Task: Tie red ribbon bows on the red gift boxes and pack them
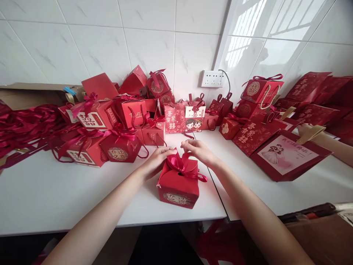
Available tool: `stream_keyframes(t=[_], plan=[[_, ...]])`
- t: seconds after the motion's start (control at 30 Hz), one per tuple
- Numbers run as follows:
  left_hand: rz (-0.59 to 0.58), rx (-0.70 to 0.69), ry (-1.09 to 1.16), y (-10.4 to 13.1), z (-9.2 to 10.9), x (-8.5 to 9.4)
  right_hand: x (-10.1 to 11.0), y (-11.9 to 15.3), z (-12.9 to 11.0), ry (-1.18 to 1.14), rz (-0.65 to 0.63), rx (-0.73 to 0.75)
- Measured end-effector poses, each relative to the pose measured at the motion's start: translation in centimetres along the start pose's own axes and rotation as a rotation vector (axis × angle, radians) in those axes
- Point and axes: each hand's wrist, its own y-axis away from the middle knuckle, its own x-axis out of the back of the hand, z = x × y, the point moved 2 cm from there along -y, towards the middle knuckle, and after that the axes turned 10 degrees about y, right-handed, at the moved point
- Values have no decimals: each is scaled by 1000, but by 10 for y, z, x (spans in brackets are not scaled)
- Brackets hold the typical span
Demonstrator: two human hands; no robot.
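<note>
A red gift box (179,189) with a gold emblem stands on the white table in front of me. On its top sits a magenta ribbon (180,165) tied in a bow, one loop hanging out over the right edge. My left hand (157,161) is at the bow's left side, thumb and fingers pinched on the ribbon. At the right side, my right hand (200,150) has its fingers closed together at the ribbon's upper end. Part of the ribbon is hidden behind the fingers.
Several red gift boxes (121,149) with bows are stacked at the left, beside a heap of magenta ribbons (24,129). More boxes and bags (284,152) stand right, where another person's arm (328,143) reaches in. A socket strip (212,78) is on the tiled wall.
</note>
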Motion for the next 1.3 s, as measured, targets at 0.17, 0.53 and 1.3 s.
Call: stream_keyframes(t=[0.17, 0.53, 1.3], plan=[[-26, 50, 2, 2, -3, -3, -9, 8, -10, -35, -149, 73], [19, 30, -11, 3, -4, -4, 3, 23, -26, 33, -368, 127], [364, -207, -248, -25, -31, 29, 67, -38, -89, 536, 662, 161]])
